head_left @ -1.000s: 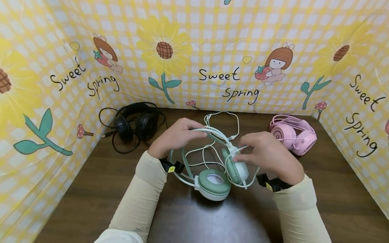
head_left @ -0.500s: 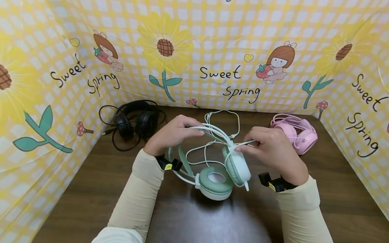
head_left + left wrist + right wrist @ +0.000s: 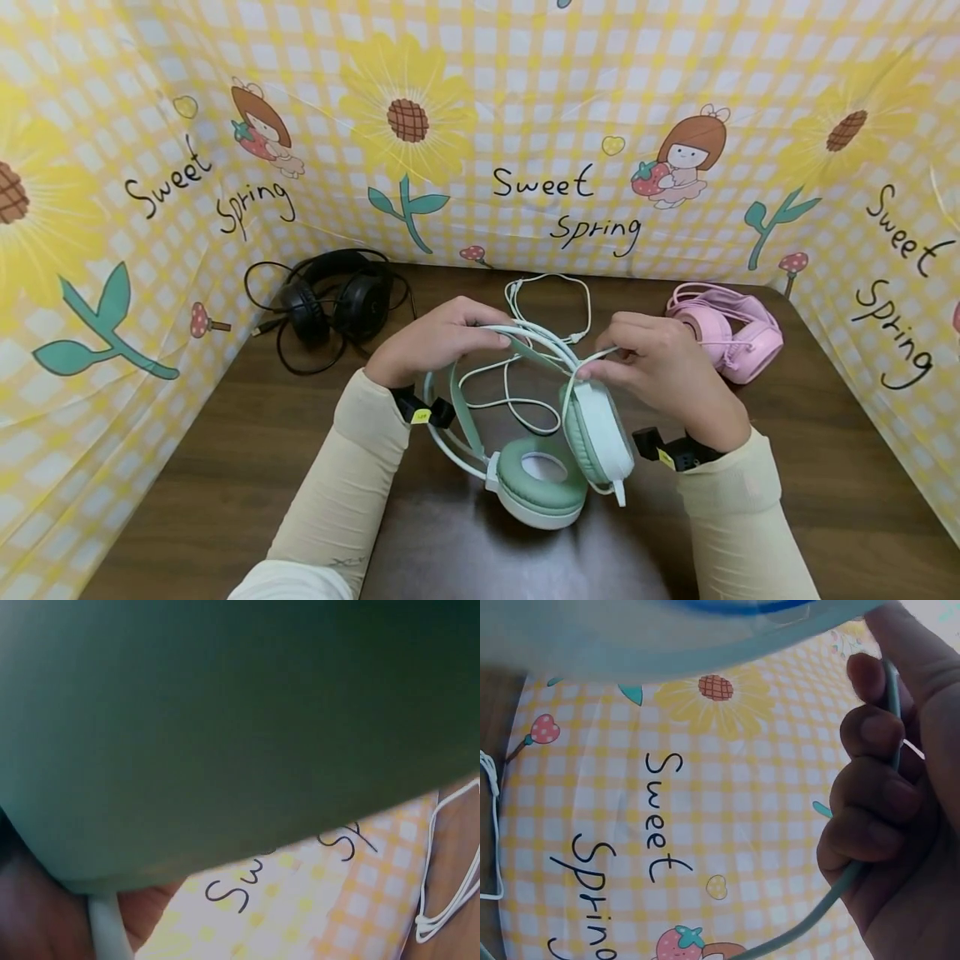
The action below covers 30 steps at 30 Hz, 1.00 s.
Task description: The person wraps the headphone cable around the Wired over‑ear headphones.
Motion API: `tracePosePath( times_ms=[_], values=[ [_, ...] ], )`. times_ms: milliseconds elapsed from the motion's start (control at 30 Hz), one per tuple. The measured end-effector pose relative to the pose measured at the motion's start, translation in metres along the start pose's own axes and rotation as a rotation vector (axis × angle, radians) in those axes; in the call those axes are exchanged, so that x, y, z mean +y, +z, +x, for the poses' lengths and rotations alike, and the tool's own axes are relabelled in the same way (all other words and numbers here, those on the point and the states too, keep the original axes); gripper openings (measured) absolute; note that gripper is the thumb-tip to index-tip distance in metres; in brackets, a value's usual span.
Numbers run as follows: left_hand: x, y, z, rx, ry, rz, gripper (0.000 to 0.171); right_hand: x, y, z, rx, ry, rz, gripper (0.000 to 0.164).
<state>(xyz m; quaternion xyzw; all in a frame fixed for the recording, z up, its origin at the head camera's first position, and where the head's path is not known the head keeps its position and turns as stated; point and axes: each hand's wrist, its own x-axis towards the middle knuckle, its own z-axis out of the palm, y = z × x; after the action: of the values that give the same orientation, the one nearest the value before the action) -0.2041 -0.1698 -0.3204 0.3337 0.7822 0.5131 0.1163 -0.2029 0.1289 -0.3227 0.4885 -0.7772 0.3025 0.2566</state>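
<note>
A pair of mint-green and white headphones (image 3: 542,492) is held up over the table in the head view, padded ear cups hanging toward the person. My left hand (image 3: 438,343) grips the white headband (image 3: 536,335) at its top. Fingers of my right hand (image 3: 666,367) curl round the pale cable (image 3: 802,924), seen clearly in the right wrist view. The right thumb lies at the upper end of the right ear cup (image 3: 600,433). A green surface of the headphones (image 3: 225,742) fills most of the left wrist view and hides the left fingers.
Black headphones (image 3: 360,308) with a looped cord lie at the back left of the brown wooden table (image 3: 202,492). Pink headphones (image 3: 759,346) are at the back right. Loose pale cable (image 3: 589,304) lies behind the hands. Yellow checked cloth (image 3: 525,100) walls three sides.
The ear cups have swung down toward the person and slightly right. The cable loop that hung before the right cup has been drawn up, and the right hand now holds it higher.
</note>
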Motion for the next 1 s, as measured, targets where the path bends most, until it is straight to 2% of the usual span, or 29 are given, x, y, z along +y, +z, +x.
tracePosePath(
  times_ms=[100,300,533,833,1000],
  values=[
    [0.001,-0.001,-0.002,0.020,0.013,-0.011,0.020,0.003,-0.001,-0.001,-0.014,0.015,0.033,0.035],
    [0.000,-0.004,-0.006,0.045,0.085,-0.025,0.022,0.011,-0.003,-0.002,-0.029,0.053,0.065,0.032],
    [0.000,-0.006,-0.009,0.097,0.169,-0.162,0.027,0.023,0.002,-0.006,-0.056,0.134,0.155,0.016],
    [-0.003,-0.005,-0.007,0.169,0.255,-0.227,0.026,0.032,0.010,-0.007,-0.074,0.186,0.173,0.020],
    [-0.007,-0.002,-0.005,0.200,0.311,-0.336,0.025,0.021,0.010,-0.001,-0.102,0.286,0.309,0.026]
  ],
)
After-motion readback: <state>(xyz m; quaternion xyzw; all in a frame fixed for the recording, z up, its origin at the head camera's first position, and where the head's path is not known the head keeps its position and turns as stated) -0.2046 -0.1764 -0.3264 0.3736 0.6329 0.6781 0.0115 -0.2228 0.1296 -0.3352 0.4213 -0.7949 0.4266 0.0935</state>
